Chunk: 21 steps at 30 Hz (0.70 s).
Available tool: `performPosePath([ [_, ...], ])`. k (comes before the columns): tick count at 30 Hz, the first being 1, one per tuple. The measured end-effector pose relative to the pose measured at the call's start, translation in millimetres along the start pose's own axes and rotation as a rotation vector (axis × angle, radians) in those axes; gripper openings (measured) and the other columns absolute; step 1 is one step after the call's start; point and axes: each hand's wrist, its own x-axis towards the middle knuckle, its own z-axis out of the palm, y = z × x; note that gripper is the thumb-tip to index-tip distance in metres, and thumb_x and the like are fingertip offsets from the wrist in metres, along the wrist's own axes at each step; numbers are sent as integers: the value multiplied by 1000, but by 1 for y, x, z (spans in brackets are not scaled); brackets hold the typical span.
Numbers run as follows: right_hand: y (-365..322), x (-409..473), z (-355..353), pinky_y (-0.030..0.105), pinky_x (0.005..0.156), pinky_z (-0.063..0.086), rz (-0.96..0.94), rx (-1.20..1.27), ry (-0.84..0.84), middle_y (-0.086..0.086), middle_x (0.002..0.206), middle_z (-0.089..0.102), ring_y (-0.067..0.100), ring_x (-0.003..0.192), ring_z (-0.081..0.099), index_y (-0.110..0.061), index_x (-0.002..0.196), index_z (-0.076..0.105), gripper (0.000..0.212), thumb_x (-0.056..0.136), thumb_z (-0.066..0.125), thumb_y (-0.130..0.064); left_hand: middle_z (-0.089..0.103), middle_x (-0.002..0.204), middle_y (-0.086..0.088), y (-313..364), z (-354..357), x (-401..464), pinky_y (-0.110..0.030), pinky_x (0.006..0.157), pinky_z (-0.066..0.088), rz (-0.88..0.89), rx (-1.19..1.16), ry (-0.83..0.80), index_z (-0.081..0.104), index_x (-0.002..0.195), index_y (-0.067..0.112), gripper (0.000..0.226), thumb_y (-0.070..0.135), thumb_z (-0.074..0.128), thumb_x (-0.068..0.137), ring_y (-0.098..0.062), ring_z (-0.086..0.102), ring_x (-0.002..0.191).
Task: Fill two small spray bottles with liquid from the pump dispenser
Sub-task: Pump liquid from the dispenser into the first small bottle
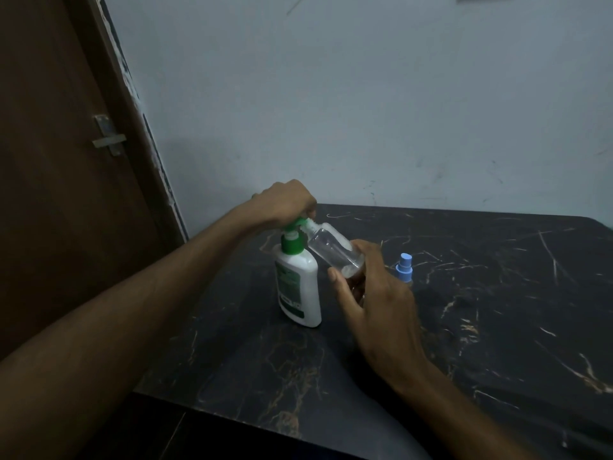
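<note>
One dark marble table (pixel 464 327); pale wall (pixel 331 94).

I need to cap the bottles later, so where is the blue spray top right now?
In the head view the blue spray top stands on the dark marble table, right of centre, just behind the right hand holding the clear bottle.

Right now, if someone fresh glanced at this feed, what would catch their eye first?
The two hands meeting mid-table: the left hand sits on the green pump head of the white dispenser, while the right hand tilts a clear bottle, its mouth at the spout. A little liquid sits at the bottle's base. Just right of the right hand, a blue spray cap shows above the dark marbled table.
</note>
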Motion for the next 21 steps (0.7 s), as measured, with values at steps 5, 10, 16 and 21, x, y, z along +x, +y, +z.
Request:
performPosePath([
  [5,1,-1,-1,17,60,50,-8,-5,3,-18,81,58,-5,70,58,-28,135,49,37,103,55,-47,72,123,-10,5,6,-4,-51,98,58,56,81,-37,78,108,16,30,32,60,91,-33,71,108],
  [10,0,-1,-1,7,61,43,-13,-9,-2,-20,85,57,-10,73,57,-29,131,49,35,103,54,-49,77,106,-6,-1,3,2,-55,100,55,1,-32,57,76,100,16,50,46,52,68,-29,73,99],
  [16,0,-1,-2,3,65,40,-26,-3,35,-21,90,56,-13,78,55,-27,123,55,29,103,58,-48,75,113,-4,-1,7,-1,-53,99,57,60,54,-20,78,102,21,55,45,47,64,-27,72,102],
  [21,0,-1,-2,2,67,40,-32,11,33,-19,96,57,-11,79,54,-25,123,57,31,102,58,-47,76,106,-1,1,1,2,-54,98,55,43,6,41,76,97,17,50,47,48,68,-25,73,97],
])
